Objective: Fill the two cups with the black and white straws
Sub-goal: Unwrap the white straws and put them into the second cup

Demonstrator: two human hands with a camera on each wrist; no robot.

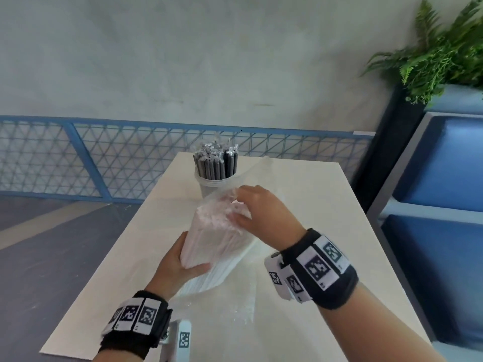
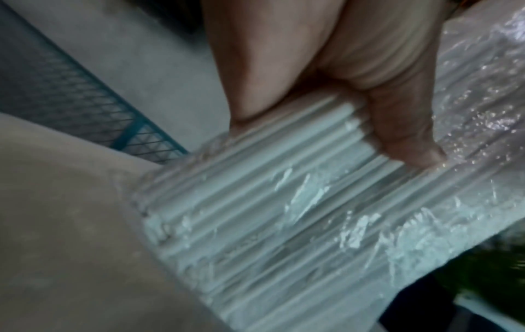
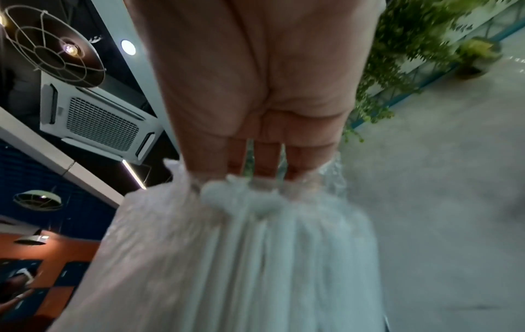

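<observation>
A clear plastic cup (image 1: 209, 184) at the far end of the table holds several black straws (image 1: 215, 163) in wrappers, standing upright. In front of it a clear plastic bag of white straws (image 1: 217, 241) is lifted off the table and tilted. My left hand (image 1: 180, 262) grips the bag's lower part, thumb across the straws (image 2: 255, 202). My right hand (image 1: 257, 212) reaches into the bag's open top and its fingers (image 3: 264, 157) close on the upper ends of the white straws (image 3: 255, 258). A second cup is not in view.
The pale table (image 1: 313, 231) reaches to a blue mesh railing (image 1: 104, 158) behind. A blue upholstered bench (image 1: 439, 205) and a fern planter (image 1: 444, 56) stand at the right. Loose clear plastic (image 1: 222, 307) lies on the table below the bag.
</observation>
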